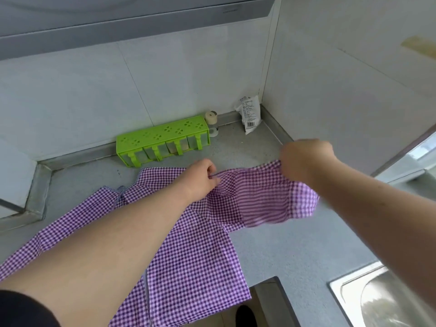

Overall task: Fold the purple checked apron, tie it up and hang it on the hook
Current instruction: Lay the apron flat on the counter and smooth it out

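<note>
Item: purple checked apron (193, 244), cotton-like gingham, spread across the grey countertop (283, 251). Its near portion hangs over the counter's front edge; the far right portion is lifted off the surface and sags between the two hands. A thin strap (118, 197) lies at the left, near a striped hem. Not yet folded, not yet tied.

Left hand (203, 179): fingers curled, pinching the cloth near the middle of the far edge, low and touching the fabric that lies on the counter.

Right hand (304, 159): raised above the counter, fingers closed round a bunched corner of the apron; the exact fingertip hold is hidden by the back of the hand.

Step in hand, as judged: carrying the right side over toward the left for a first fold. To do it well, keep the left pinch fixed as the crease point, draw the lifted corner taut so the sag goes out, lay edge on edge, then smooth flat. Keep the strap free and outside the fold, since it is wanted later for tying.

Surroundings: green seasoning rack (162, 143) against the back wall, just beyond the apron; small capped bottle (211, 123) beside it; white packet (250, 114) in the corner; steel sink (387, 300) at lower right, well apart. No hook is in view.
</note>
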